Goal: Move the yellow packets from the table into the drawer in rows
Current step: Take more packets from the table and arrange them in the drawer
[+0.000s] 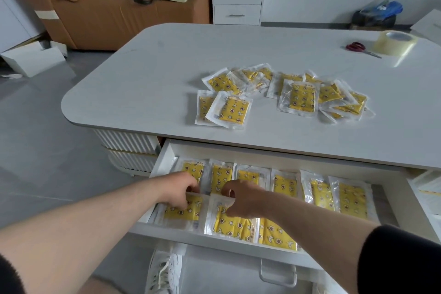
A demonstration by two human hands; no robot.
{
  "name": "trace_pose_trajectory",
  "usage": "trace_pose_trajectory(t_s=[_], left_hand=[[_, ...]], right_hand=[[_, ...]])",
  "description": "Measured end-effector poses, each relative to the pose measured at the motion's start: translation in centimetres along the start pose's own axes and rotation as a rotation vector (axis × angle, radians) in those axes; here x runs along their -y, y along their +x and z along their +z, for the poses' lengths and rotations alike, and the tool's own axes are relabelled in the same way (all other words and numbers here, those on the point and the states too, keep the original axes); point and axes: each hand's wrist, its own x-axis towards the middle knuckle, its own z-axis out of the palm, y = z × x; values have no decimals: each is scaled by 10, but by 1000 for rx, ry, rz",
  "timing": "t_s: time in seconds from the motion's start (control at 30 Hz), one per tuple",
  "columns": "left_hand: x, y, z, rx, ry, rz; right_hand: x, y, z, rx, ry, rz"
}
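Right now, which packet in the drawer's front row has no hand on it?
The rightmost front-row packet. The left hand rests on the leftmost one and the right hand on the middle one.

Across the middle of the frame a white table [148, 74] carries a loose pile of yellow packets [284, 93], with red scissors [356, 47] and a tape roll [395, 42] at upper right. Below it an open drawer [167, 157] holds a back row of packets [281, 186] and a shorter front row [229, 219]. At lower centre the left hand [177, 190] pinches the top edge of the front-left packet [182, 210], and the right hand [241, 198] presses on the packet beside it [232, 224]. A white shoe [164, 270] shows at the bottom edge.
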Motion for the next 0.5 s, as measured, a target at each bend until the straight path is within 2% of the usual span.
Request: trace_pose_trajectory(t_s=[0.17, 0.5], left_hand=[[-3, 0, 1, -30, -15, 8], [-4, 4, 8, -10, 51, 18]], right_hand=[[-7, -3, 4, -75, -115, 5], [-8, -5, 15, -102, -113, 36]])
